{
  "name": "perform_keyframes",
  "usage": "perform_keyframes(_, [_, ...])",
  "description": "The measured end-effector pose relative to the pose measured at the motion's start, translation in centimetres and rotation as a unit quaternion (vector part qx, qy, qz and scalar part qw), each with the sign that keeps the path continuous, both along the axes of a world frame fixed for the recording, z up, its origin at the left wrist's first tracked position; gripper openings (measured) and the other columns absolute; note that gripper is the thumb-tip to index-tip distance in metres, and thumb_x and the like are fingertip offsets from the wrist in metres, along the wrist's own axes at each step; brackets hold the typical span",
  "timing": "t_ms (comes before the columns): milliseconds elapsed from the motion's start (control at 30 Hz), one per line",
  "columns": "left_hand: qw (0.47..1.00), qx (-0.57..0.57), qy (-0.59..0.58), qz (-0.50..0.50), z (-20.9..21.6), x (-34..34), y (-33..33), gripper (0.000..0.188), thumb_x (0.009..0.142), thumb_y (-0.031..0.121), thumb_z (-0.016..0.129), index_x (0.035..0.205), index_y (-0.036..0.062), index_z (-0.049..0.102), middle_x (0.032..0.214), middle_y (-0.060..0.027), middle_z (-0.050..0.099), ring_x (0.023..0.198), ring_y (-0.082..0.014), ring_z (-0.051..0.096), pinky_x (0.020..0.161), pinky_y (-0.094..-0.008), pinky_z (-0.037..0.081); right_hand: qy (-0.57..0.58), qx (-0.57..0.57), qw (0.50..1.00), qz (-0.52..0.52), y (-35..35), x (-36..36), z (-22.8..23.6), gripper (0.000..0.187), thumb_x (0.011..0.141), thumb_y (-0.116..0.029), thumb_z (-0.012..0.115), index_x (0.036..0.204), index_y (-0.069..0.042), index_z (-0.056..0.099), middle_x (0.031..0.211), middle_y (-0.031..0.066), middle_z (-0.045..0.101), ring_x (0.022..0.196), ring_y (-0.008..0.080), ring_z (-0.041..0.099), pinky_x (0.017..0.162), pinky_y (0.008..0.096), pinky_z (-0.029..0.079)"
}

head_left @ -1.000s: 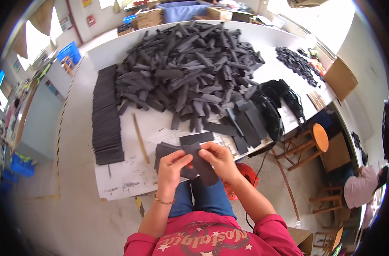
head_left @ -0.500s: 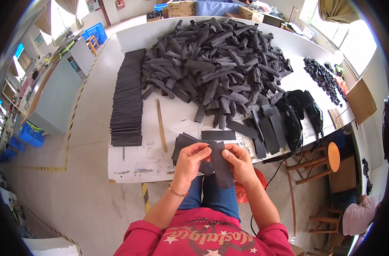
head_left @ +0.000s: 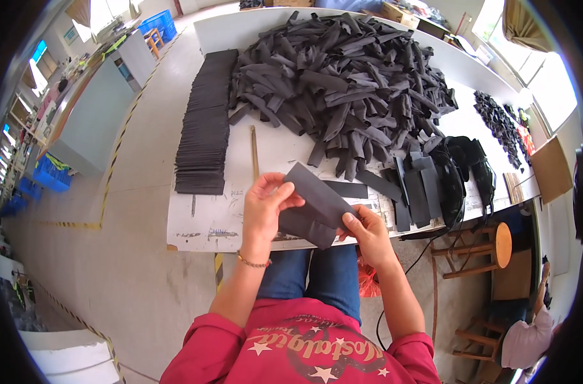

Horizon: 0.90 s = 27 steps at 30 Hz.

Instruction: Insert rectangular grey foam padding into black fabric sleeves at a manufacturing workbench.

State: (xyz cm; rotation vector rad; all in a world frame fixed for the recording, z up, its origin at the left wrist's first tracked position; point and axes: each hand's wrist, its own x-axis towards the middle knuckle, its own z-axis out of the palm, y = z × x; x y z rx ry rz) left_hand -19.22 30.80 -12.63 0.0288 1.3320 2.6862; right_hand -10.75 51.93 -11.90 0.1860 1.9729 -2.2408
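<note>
A flat dark grey rectangular strip [head_left: 318, 194] is stretched slantwise between my hands above the table's near edge. My left hand [head_left: 266, 203] pinches its upper left end between thumb and fingers. At the lower right end, my right hand [head_left: 368, 235] grips it with the thumb on top and the fingers underneath. Below the strip, more dark pieces [head_left: 299, 225] lie at the table edge, partly covered by it and my hands. Just beyond, a single flat strip [head_left: 348, 189] rests on the white tabletop.
A large heap of curled dark strips [head_left: 343, 83] covers the table's far middle. A neat row of stacked strips [head_left: 204, 128] stands at left, beside a thin wooden stick [head_left: 254, 150]. Black bundled items [head_left: 461, 173] lie right, above a wooden stool [head_left: 501, 246]. Another person [head_left: 528, 339] is at lower right.
The strip has swung from hanging upright to slanting flat, raised away from me. My left hand has moved to its upper end, my right to its lower end. The view has shifted.
</note>
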Motion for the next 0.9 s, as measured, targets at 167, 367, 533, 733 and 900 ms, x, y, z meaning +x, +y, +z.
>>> perform_keyframes(167, [1.0, -0.027, -0.015, 0.003, -0.9, 0.1, -2.2, 0.015, 0.085, 0.001, 0.068, 0.097, 0.0009, 0.059, 0.084, -0.0076, 0.066, 0.074, -0.0185, 0.068, 0.066, -0.0293, 0.057, 0.032, -0.016, 0.992, -0.123, -2.1, -0.9, 0.5, 0.022, 0.092, -0.017, 0.067, 0.101, 0.001, 0.06, 0.078, 0.0031, 0.059, 0.069, 0.0094, 0.057, 0.064, 0.0245, 0.049])
perform_keyframes(367, [0.979, -0.191, -0.061, 0.037, -5.9, 2.0, -3.7, 0.018, 0.081, 0.002, 0.073, 0.093, 0.0012, 0.06, 0.08, -0.0024, 0.064, 0.068, -0.0071, 0.058, 0.061, -0.0204, 0.047, 0.072, 0.249, 0.955, -0.144, -3.1, -0.1, -2.7, 0.022, 0.082, -0.006, 0.074, 0.097, 0.0, 0.059, 0.07, -0.0046, 0.046, 0.063, 0.0038, 0.04, 0.058, 0.0196, 0.037])
perform_keyframes(533, [0.968, -0.237, -0.066, 0.057, -8.1, 4.0, -4.2, 0.019, 0.081, 0.006, 0.073, 0.095, 0.0036, 0.06, 0.082, 0.0, 0.063, 0.069, -0.0055, 0.055, 0.06, -0.0199, 0.042, 0.069, 0.259, 0.951, -0.156, -4.4, 1.8, -4.0, 0.025, 0.08, -0.01, 0.075, 0.098, -0.002, 0.059, 0.073, 0.0001, 0.05, 0.062, 0.0084, 0.045, 0.058, 0.0244, 0.04])
perform_keyframes(733, [0.945, -0.317, -0.028, 0.078, -10.1, 4.2, -4.0, 0.02, 0.084, 0.007, 0.071, 0.098, 0.0014, 0.059, 0.085, -0.002, 0.062, 0.075, -0.0071, 0.057, 0.068, -0.0216, 0.047, 0.093, 0.41, 0.897, -0.137, -5.0, 2.1, -4.7, 0.028, 0.08, -0.016, 0.075, 0.098, -0.003, 0.059, 0.086, 0.0107, 0.056, 0.061, 0.0202, 0.054, 0.059, 0.0345, 0.046])
perform_keyframes(900, [0.95, -0.294, -0.042, 0.098, -10.0, 4.5, -3.6, 0.027, 0.085, 0.013, 0.072, 0.103, -0.0004, 0.056, 0.083, -0.0028, 0.06, 0.072, -0.0076, 0.055, 0.066, -0.022, 0.047, 0.133, 0.419, 0.881, -0.175, -3.1, 1.1, -5.0, 0.021, 0.082, -0.015, 0.073, 0.093, -0.003, 0.059, 0.085, 0.0118, 0.057, 0.063, 0.0234, 0.055, 0.059, 0.0379, 0.046])
